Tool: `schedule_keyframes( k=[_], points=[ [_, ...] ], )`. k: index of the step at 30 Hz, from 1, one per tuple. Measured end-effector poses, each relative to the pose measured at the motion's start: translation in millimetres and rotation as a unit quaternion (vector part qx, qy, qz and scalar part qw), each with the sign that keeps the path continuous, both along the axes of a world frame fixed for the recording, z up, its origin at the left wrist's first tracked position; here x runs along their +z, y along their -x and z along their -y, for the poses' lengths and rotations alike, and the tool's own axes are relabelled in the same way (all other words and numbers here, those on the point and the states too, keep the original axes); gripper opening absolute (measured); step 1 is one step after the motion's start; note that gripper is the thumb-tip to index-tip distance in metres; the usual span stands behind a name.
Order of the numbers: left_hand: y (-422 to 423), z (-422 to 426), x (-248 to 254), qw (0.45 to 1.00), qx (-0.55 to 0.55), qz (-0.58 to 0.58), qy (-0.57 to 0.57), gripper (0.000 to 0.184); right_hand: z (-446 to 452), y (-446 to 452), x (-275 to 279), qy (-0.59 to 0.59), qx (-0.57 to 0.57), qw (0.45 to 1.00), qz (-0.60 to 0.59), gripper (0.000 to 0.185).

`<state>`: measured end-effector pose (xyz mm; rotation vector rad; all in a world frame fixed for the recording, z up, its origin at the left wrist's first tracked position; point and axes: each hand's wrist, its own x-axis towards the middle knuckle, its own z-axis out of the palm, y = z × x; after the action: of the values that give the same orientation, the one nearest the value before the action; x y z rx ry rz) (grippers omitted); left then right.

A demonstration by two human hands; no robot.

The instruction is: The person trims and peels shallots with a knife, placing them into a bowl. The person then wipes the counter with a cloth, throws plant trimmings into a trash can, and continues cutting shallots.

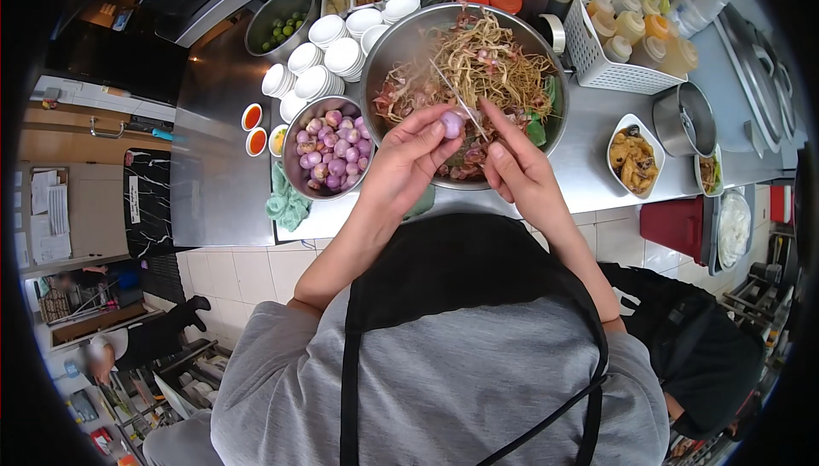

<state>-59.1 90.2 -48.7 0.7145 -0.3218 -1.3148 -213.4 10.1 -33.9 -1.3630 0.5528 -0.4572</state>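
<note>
Between the thumb and fingers of my left hand (414, 152) is a peeled purple shallot (452, 124). My right hand (527, 178) is closed on a knife (458, 95), whose thin blade points up and to the left, just beside the shallot. Both hands are over the near part of a large metal bowl (372, 82), which holds dry roots, stalks and reddish skins (503, 61). Left of it, a smaller metal bowl (293, 178) is full of purple shallots (339, 149). A green cloth (287, 200) lies at that bowl's lower left.
Stacked white cups (344, 57), a bowl of limes (256, 33) and two red sauce cups (253, 117) stand left. On the right are a white basket of bottles (589, 68), a food dish (650, 178) and a metal pot (670, 116). Other people appear at both lower sides.
</note>
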Motion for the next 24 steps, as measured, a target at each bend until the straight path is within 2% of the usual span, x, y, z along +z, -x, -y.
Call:
schedule_keyframes(
  k=[4,10,12,15,18,24],
  points=[
    [0.0,0.8,-7.4,0.998,0.010,-0.057,-0.001,0.020,-4.3,0.5,2.4,0.013,0.030,0.999,0.008,0.042],
    [0.9,2.3,-7.8,0.996,0.007,-0.086,-0.010,0.019,1.2,2.6,3.0,-0.045,0.054,0.997,0.035,0.039],
    [0.1,1.7,-5.9,0.996,-0.006,-0.086,-0.003,0.019,10.1,8.0,-4.7,-0.102,0.093,0.990,0.027,0.036],
    [1.1,0.9,-4.0,0.997,-0.012,-0.075,0.005,0.020,10.0,7.6,-3.3,-0.104,0.081,0.991,0.035,0.035],
    [2.0,2.0,-6.0,0.998,0.004,-0.052,0.019,0.021,1.7,3.5,7.7,-0.047,0.059,0.997,0.031,0.035],
    [2.1,1.0,-4.3,0.998,0.005,-0.050,0.025,0.021,4.4,3.1,-2.8,-0.007,0.044,0.999,0.024,0.034]
  ],
)
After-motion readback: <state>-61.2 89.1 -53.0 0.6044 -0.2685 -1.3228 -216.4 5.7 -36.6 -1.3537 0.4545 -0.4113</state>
